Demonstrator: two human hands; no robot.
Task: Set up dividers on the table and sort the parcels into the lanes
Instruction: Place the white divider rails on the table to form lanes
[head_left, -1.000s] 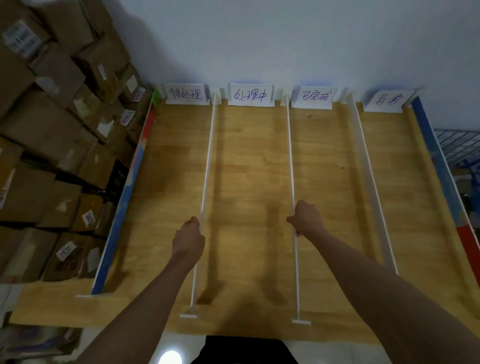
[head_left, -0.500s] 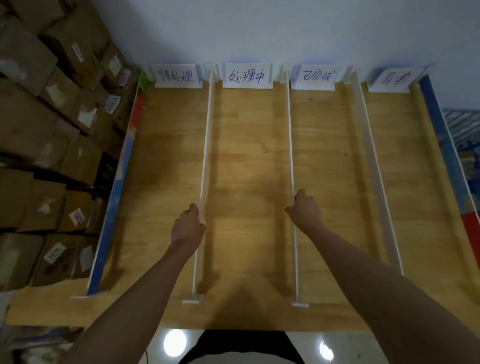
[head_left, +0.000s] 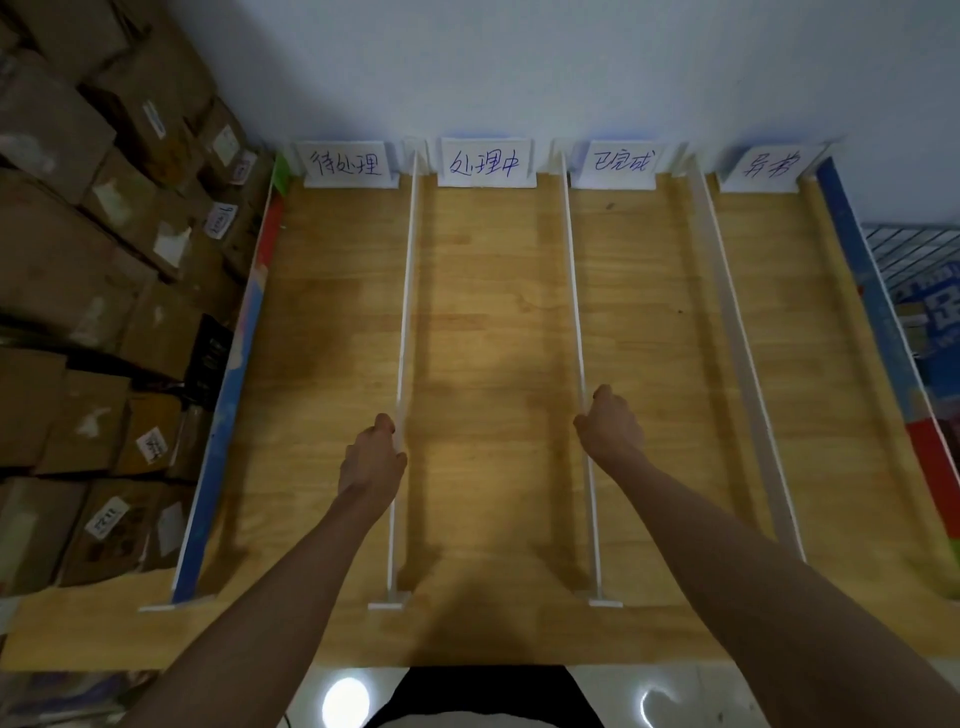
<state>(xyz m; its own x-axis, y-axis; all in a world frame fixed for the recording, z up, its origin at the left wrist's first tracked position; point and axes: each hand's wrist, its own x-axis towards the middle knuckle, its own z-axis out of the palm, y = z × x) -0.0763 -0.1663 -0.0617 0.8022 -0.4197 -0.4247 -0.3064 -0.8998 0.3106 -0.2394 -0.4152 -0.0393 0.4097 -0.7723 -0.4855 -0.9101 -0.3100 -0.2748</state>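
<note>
Left hand (head_left: 370, 460) curled round left white divider (head_left: 406, 322), gripping near its middle. Right hand (head_left: 609, 428) curled round middle white divider (head_left: 574, 291), gripping too. Both dividers upright on wooden table (head_left: 493, 312), running near to far. Third white divider (head_left: 732, 338) further right, tilted, untouched. Blue side boards on left edge (head_left: 218, 467) and right edge (head_left: 872, 312). Four paper signs (head_left: 485, 162) standing at far end by wall, one per lane. Brown parcels (head_left: 83, 260) stacked off table, far left.

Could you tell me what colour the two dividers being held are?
White, both dividers, seen in the head view.
</note>
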